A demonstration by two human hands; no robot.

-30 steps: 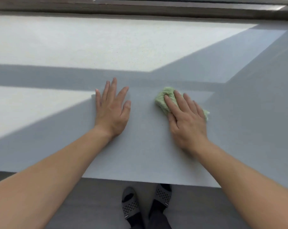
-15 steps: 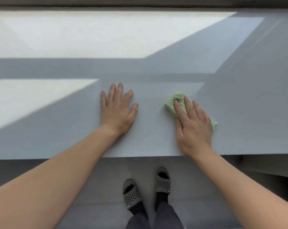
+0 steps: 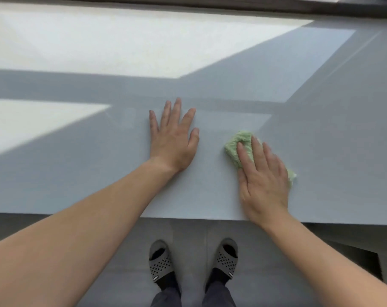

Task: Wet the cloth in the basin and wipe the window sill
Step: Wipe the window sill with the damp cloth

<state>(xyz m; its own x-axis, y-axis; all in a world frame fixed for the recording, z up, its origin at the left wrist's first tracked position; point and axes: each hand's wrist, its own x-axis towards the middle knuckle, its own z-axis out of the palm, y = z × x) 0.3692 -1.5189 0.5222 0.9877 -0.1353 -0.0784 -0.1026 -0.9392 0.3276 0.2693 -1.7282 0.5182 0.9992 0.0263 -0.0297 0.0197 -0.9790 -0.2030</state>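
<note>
Head view: the smooth pale grey window sill [image 3: 99, 173] carries bright sun patches at left. The left hand [image 3: 173, 140] lies flat, fingers spread, holding nothing. Just beside it, the right hand [image 3: 263, 173] presses flat on a fluffy green cloth [image 3: 237, 145], now farther right than before. Below, perforated grey slippers [image 3: 161, 261] stand on floor tiles.

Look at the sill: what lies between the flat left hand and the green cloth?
Nothing: the head view shows only bare grey sill between the left hand and the cloth under the right hand.
</note>
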